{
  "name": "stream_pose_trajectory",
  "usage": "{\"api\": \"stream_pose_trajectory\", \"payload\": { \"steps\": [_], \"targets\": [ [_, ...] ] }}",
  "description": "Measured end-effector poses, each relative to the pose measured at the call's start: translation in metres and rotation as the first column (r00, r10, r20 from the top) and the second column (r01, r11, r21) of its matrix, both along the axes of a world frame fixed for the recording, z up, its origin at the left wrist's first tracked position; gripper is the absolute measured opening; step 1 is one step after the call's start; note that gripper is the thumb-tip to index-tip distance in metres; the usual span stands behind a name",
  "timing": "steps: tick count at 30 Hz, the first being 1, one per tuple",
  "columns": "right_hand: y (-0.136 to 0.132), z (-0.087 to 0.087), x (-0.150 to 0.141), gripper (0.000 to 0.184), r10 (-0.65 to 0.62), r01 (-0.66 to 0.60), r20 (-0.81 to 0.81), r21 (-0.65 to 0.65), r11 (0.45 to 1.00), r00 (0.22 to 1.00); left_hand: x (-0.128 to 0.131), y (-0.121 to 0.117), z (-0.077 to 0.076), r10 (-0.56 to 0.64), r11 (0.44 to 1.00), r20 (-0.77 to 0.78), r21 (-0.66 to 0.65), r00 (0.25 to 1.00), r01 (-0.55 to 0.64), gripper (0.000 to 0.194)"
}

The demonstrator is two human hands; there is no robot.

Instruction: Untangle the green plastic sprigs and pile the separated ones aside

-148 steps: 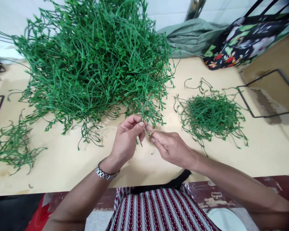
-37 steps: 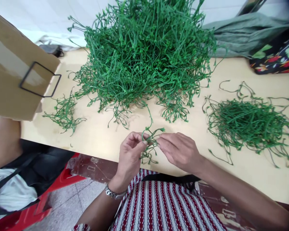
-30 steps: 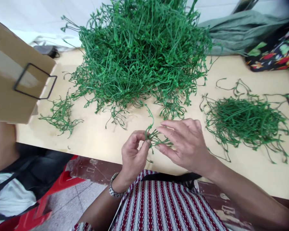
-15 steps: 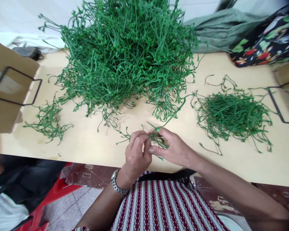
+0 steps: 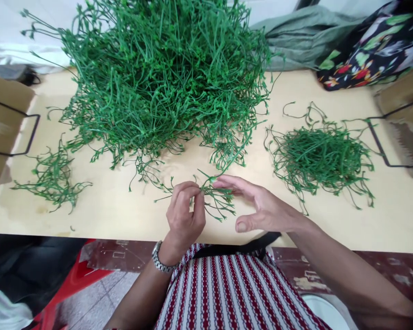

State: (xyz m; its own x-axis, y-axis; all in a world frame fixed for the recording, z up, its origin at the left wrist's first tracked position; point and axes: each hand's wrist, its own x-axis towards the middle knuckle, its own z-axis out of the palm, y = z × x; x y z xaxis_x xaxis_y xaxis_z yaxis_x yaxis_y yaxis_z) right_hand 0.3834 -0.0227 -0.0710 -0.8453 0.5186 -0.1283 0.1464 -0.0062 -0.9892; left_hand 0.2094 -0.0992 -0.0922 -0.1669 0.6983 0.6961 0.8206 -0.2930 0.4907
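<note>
Near the table's front edge, my left hand (image 5: 186, 208) pinches a long thin green stem (image 5: 234, 158) with a small knob near the fingers; it looks like an artificial plant stem. The stem slants up and right towards the big heap. Just right of it, my right hand (image 5: 266, 211) is open, thumb spread well away from the fingers, with fingertips close to the stem. Whether they touch it I cannot tell. Beneath and between the hands lie several short green sprigs (image 5: 222, 204) on the table, partly hidden by my left hand.
A large heap of green stems (image 5: 165, 87) fills the back of the table (image 5: 117, 215). Smaller piles lie at right (image 5: 321, 156) and left (image 5: 55, 176). Cardboard boxes with black wire frames stand at the left (image 5: 7, 119) and right (image 5: 406, 119). Flowered cloth (image 5: 368, 55) lies at back right.
My right hand has opened and drawn its thumb away to the right, uncovering the sprigs below. My left hand still pinches at the stem. The whole view has shifted slightly.
</note>
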Motion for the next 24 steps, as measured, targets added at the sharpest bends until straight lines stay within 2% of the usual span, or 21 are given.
{"api": "stream_pose_trajectory", "payload": {
  "steps": [10,13,16,18,20,24],
  "targets": [
    [-0.001,0.007,-0.004,0.070,-0.044,0.041,0.050,0.059,0.997,0.998,0.001,0.002,0.001,0.012,1.000,0.006,-0.008,1.000,-0.012,0.023],
    [-0.001,0.009,-0.005,0.063,-0.055,0.050,0.039,0.137,0.989,0.998,0.001,0.003,0.000,0.009,1.000,0.021,-0.013,1.000,-0.008,0.022],
    [-0.003,0.009,-0.008,0.042,-0.110,0.112,-0.021,0.256,0.960,0.994,0.000,0.004,-0.001,0.005,1.000,0.059,-0.025,0.998,-0.003,0.021],
    [-0.006,0.009,-0.011,0.025,-0.190,0.203,-0.070,0.354,0.913,0.979,0.000,0.004,-0.002,0.006,0.999,0.101,-0.042,0.995,-0.002,0.020],
    [-0.010,0.009,-0.015,0.016,-0.273,0.297,-0.120,0.458,0.838,0.955,0.000,0.004,-0.003,0.009,0.998,0.137,-0.057,0.990,-0.001,0.020],
    [-0.014,0.008,-0.023,0.011,-0.356,0.406,-0.220,0.672,0.619,0.908,0.002,0.004,-0.005,0.013,0.997,0.131,-0.071,0.991,-0.004,0.020]
  ]
}}
